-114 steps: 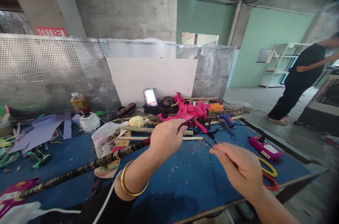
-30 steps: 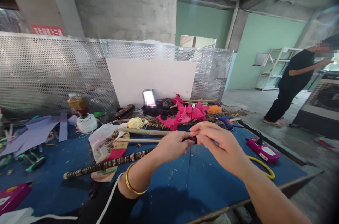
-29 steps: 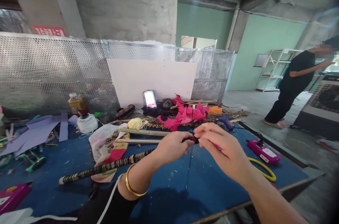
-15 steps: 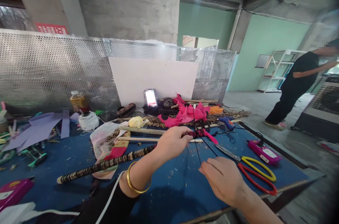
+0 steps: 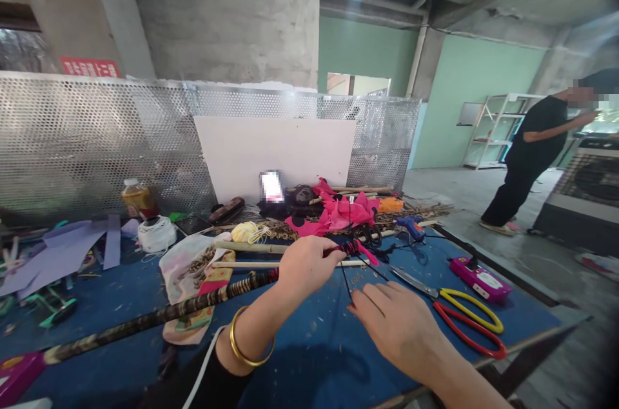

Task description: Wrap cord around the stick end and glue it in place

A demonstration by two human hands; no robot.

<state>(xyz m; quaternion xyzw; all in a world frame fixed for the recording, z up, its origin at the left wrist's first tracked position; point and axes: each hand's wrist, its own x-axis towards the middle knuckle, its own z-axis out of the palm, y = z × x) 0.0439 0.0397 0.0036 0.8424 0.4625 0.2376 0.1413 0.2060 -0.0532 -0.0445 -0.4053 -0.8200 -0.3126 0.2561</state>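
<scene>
My left hand [image 5: 307, 269], with a gold bangle at the wrist, is closed round a long stick [image 5: 169, 312] wound in black and pale bands. The stick slants from the lower left up to the right. Past my fingers its far end is wound with black cord over dark pink, and a bright pink strip [image 5: 370, 254] hangs there. A thin black cord [image 5: 346, 280] runs taut from that end down to my right hand [image 5: 394, 325], whose fingers are pressed together on it. Just right of this hand lie large scissors [image 5: 464, 312] with yellow and red handles.
On the blue table [image 5: 309, 357] lie pink cloth [image 5: 343, 212], a blue glue gun [image 5: 411, 227], a purple box [image 5: 481, 279], white string [image 5: 157, 235], a bottle [image 5: 139, 199] and purple sheets [image 5: 72, 248]. A person [image 5: 536, 144] stands beyond, at the right.
The stick has shifted down and left, its pale end now over the purple box at lower left. My right hand has come closer to my left, shortening the cord between them.
</scene>
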